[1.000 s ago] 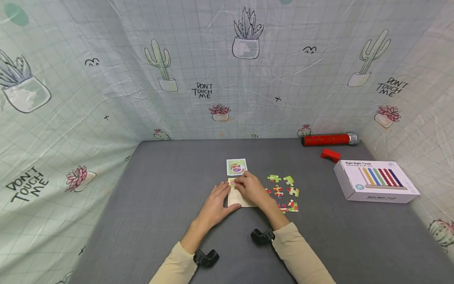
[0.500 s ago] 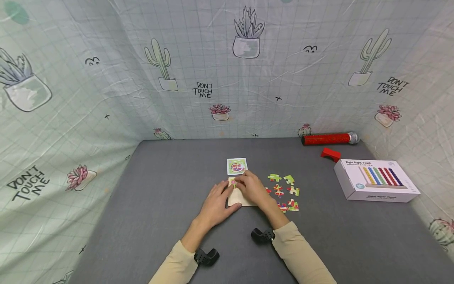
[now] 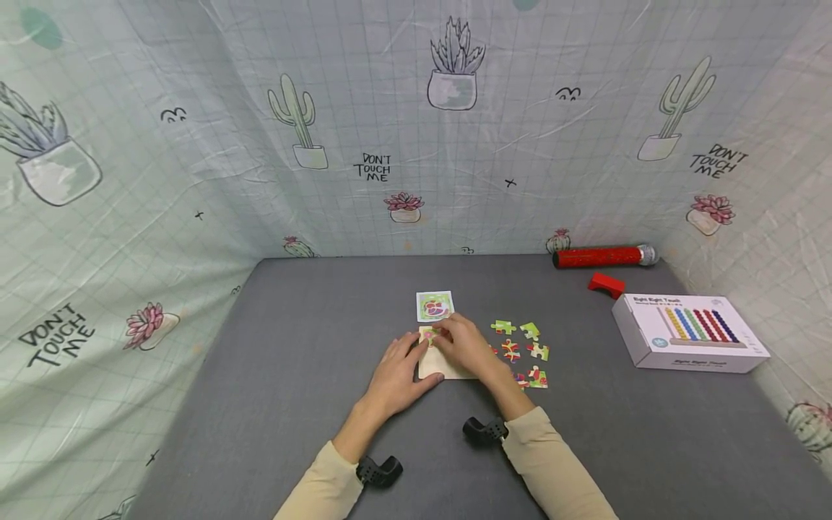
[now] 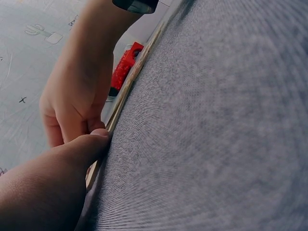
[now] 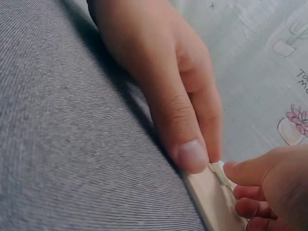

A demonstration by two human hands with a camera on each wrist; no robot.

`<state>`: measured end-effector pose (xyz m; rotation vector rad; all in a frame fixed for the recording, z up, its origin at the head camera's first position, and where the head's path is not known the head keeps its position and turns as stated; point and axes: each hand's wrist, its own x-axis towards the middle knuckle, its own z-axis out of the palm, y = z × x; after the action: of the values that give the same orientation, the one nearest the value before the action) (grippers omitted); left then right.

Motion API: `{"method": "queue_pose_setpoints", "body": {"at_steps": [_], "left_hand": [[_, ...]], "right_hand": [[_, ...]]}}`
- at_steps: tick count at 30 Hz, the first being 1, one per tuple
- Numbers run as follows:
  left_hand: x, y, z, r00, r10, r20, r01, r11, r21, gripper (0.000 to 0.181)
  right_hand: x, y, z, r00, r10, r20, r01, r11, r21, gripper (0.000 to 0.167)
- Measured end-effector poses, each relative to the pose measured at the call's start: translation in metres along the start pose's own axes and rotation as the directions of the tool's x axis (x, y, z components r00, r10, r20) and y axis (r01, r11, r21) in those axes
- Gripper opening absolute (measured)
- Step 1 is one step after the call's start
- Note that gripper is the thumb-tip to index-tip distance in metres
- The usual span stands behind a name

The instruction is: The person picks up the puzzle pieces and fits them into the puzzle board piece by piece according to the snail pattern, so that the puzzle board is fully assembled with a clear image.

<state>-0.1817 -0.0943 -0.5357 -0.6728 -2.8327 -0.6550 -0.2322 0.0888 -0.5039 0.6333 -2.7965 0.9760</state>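
Note:
A pale wooden board [image 3: 448,368] lies flat on the table. My left hand [image 3: 394,375] grips it from the left, its thumb at the near edge and its fingertips by the upper left corner. In that corner, my right hand [image 3: 469,350] pinches a green and pink puzzle piece [image 3: 427,334], largely covered by the fingers. Just beyond the board is a square picture card [image 3: 434,306]. In the right wrist view, the left hand's thumb [image 5: 192,156] meets the edge of the board [image 5: 208,192], and the right hand [image 5: 279,187] is beside it.
Several loose puzzle pieces [image 3: 510,350] lie right of the board, some partly behind the right hand. Farther right are a white abacus box [image 3: 690,332], a red block [image 3: 607,284] and a red microphone-like tube [image 3: 601,257] near the patterned backdrop.
My right forearm has shifted slightly to the right, while its fingertips remain at the board's upper left corner. The left hand keeps nearly the same place.

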Motion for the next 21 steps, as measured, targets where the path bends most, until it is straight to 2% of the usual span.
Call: {"method": "queue_pose_setpoints", "body": {"at_steps": [10,21], "left_hand": [[0.000,0.001,-0.002,1.000,0.002,-0.006,-0.002,1.000,-0.002,0.072],[-0.001,0.003,-0.003,1.000,-0.016,0.003,0.016,0.999,-0.036,0.076]], "right_hand": [[-0.002,-0.005,-0.023,0.997,0.064,0.030,-0.065,0.998,0.007,0.031],[-0.017,0.006,-0.047,0.995,0.097,0.022,-0.097,0.995,-0.015,0.036]]}}
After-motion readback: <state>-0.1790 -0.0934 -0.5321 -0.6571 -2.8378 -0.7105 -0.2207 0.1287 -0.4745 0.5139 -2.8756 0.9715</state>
